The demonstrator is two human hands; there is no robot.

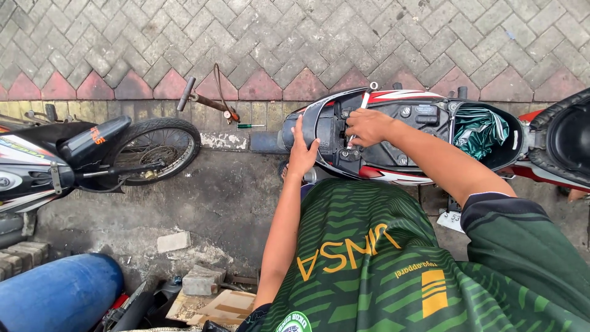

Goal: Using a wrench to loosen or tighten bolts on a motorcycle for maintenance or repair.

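A red, white and black scooter (393, 98) stands in front of me with its seat lifted and the under-seat compartment exposed. My right hand (367, 126) is closed around a slim tool with a light handle (364, 101), its tip down in the compartment's rear part. My left hand (303, 152) rests flat with fingers spread on the black rear edge of the scooter body. A crumpled green cloth (479, 130) lies in the storage tub to the right.
Another motorcycle's rear wheel (157, 149) and black mudguard stand at left. A green screwdriver (251, 126) and a rusty hand tool (206, 98) lie on the curb. A blue drum (58, 294), bricks (200, 280) and cardboard sit at bottom left. The raised black seat (568, 138) is at right.
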